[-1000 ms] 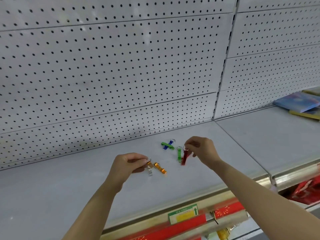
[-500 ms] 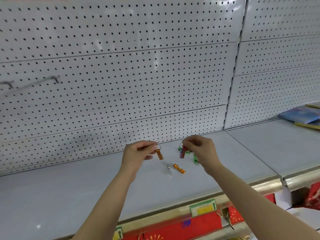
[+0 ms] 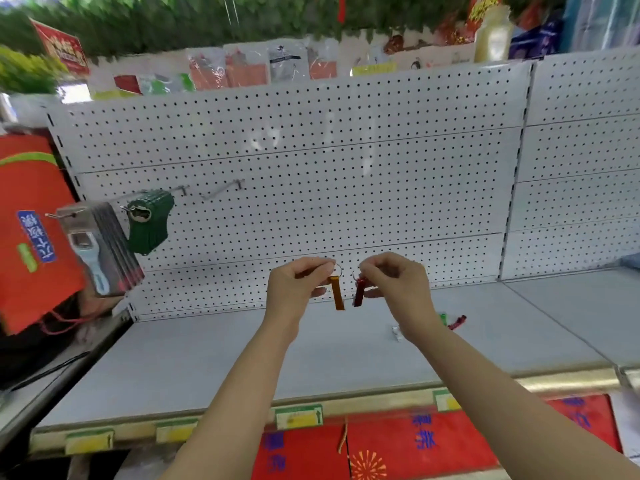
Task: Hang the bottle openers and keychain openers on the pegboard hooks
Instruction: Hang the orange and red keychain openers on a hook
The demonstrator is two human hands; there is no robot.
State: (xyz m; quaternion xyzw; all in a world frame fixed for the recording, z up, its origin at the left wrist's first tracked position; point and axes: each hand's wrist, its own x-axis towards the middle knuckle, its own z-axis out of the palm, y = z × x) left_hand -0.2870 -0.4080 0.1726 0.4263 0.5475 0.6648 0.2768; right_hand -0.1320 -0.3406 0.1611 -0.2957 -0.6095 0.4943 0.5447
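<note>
My left hand (image 3: 299, 282) pinches the ring of an orange keychain opener (image 3: 336, 293), which hangs down in front of the white pegboard (image 3: 311, 188). Close beside it, my right hand (image 3: 394, 282) pinches the ring of a red keychain opener (image 3: 359, 292). Both are held above the grey shelf (image 3: 242, 355). An empty hook (image 3: 225, 188) juts from the pegboard up and to the left. More openers lie on the shelf behind my right wrist: a silver one (image 3: 396, 332), a green one (image 3: 442, 318) and a red one (image 3: 458, 321), partly hidden.
Green carded items (image 3: 149, 220) and grey packaged tools (image 3: 100, 247) hang on hooks at the pegboard's left. A red bag (image 3: 31, 230) hangs at the far left. Packaged goods stand along the top of the pegboard. Price tags line the shelf's front edge (image 3: 298, 415).
Both hands lifted their openers off the shelf and brought them together in front of the pegboard. The view tilted up, and the hooks and hung goods at left came into sight.
</note>
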